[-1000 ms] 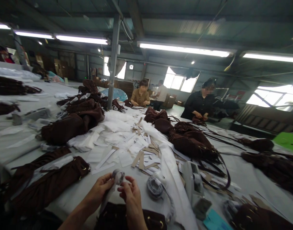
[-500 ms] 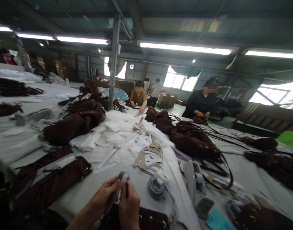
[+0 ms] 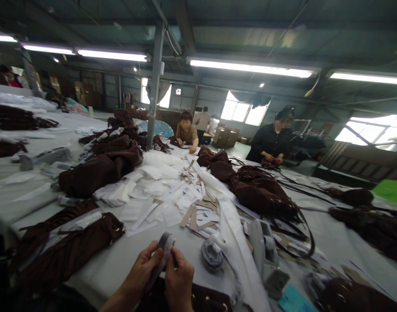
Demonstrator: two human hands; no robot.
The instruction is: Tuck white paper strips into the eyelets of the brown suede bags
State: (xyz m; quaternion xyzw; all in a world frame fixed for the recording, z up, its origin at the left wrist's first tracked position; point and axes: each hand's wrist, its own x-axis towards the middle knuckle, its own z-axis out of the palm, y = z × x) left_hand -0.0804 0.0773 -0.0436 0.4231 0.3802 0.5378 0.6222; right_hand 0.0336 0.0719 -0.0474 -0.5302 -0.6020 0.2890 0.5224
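Left hand (image 3: 143, 268), right hand (image 3: 179, 281): both pinching grey strip (image 3: 165, 245), held up between them, just above brown bag (image 3: 205, 301). Just right: grey coil (image 3: 212, 255), white cloth (image 3: 234, 234), tool (image 3: 265, 251) beyond it. Left: second bag (image 3: 68, 251), brown too. Ahead: paper slips (image 3: 172, 199), loose heap. Grey strip: narrow, flat, top end curled over fingertips, rest trailing down. Count: strip 1, coil 1, co-workers (image 3: 271, 141) far ahead 3.

Matt brown suede-like bags (image 3: 260, 195), white paper strips (image 3: 159, 190), grey cloth table (image 3: 127, 255).
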